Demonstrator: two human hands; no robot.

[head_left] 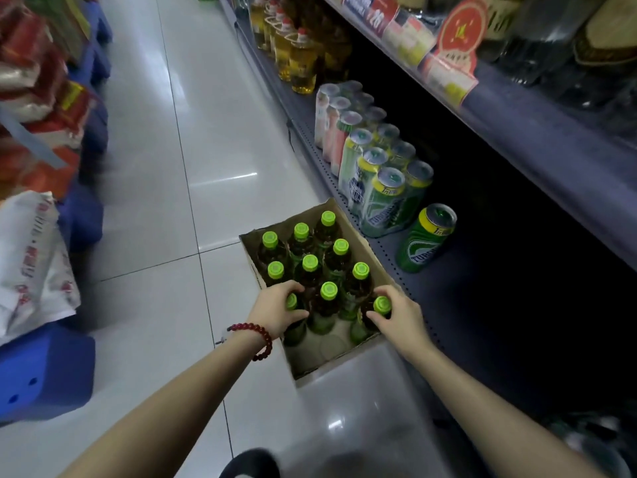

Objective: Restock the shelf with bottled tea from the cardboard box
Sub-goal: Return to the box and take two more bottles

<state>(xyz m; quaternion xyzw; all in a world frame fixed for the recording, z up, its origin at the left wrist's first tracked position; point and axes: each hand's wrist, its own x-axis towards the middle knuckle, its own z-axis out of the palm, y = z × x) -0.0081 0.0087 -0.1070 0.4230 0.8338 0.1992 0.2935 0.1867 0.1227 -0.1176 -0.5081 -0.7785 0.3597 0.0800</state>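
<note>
I see the cardboard box (pixel 358 243) on the floor against the shelf (pixel 458 298) edge, bare shelf beside the can (pixel 425 239). Tea bottles (pixel 329 298) upright, caps up. Left grip (pixel 275 308) and right grip (pixel 401 319) each wrap a near-row bottle.

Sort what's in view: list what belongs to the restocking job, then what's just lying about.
Job: cardboard box; bottled tea; bottom shelf; left hand and right hand, each gripping a bottle.

Bystanders: loose green can; wrapped can packs; oil bottles; blue stools.
</note>
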